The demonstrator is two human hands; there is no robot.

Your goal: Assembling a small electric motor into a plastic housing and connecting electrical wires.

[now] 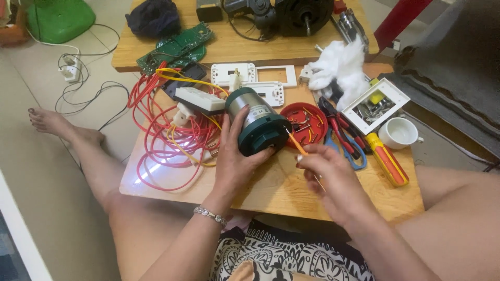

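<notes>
Seated at a low wooden table [271, 192], a person's left hand [235, 158] grips a green cylindrical motor [257, 120] lying tilted beside tangled red wire [161, 130], while the right hand [328, 177] pinches an orange wire [296, 143] touching the motor's end.

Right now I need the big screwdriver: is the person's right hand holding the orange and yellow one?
No, the orange and yellow screwdriver lies on the table beside the white cup, while the right hand pinches a thin orange wire.
</notes>
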